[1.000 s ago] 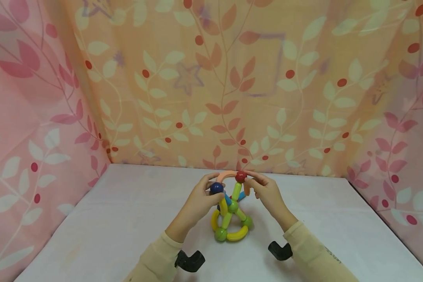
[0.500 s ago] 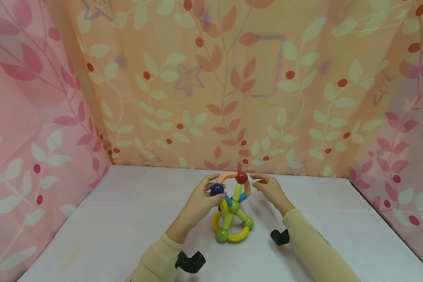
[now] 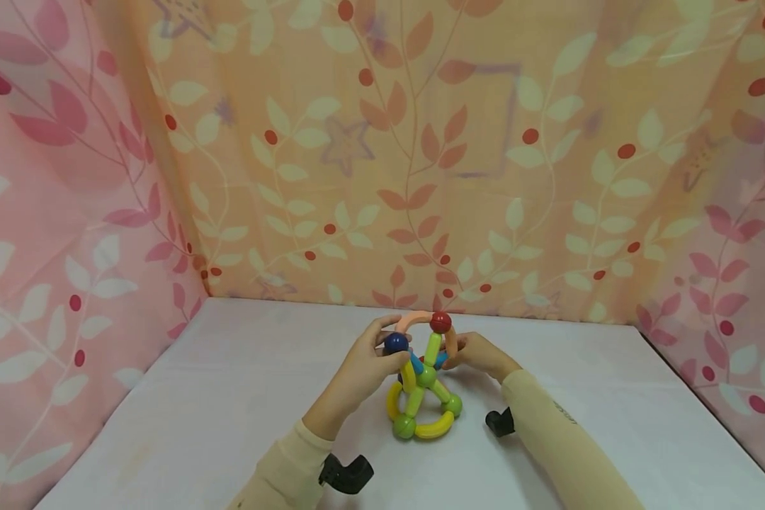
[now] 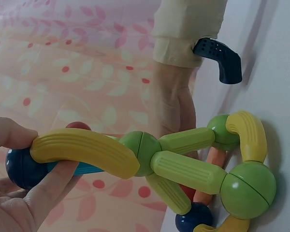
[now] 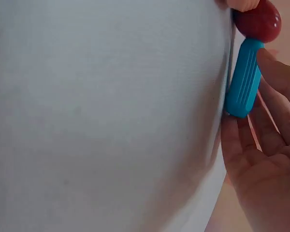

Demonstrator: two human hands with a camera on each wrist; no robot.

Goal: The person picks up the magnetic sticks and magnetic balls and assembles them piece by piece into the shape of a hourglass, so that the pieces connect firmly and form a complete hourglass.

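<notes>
A toy structure of coloured balls and sticks stands on the white table (image 3: 261, 397). Green sticks meet at a central green ball (image 3: 426, 376), and yellow curved sticks (image 3: 435, 428) join the green balls at its base. My left hand (image 3: 360, 365) grips the dark blue ball (image 3: 396, 343) at upper left, fingers also against a yellow curved stick (image 4: 82, 149). At the structure's right side, my right hand (image 3: 481, 354) holds a straight blue stick (image 5: 245, 79) between thumb and fingers; that stick's upper end meets a red ball (image 5: 261, 20). Another red ball (image 3: 440, 323) tops the structure.
Behind the table hangs an orange leaf-patterned curtain (image 3: 293, 177). Pink patterned cloth (image 3: 57, 212) closes off the left side. Black curved mounts (image 3: 347, 474) stick out from both wrists near the sleeves.
My right hand has left the top red ball, drawn back to the right, then come down to the blue stick. My left hand keeps its hold on the dark blue ball.
</notes>
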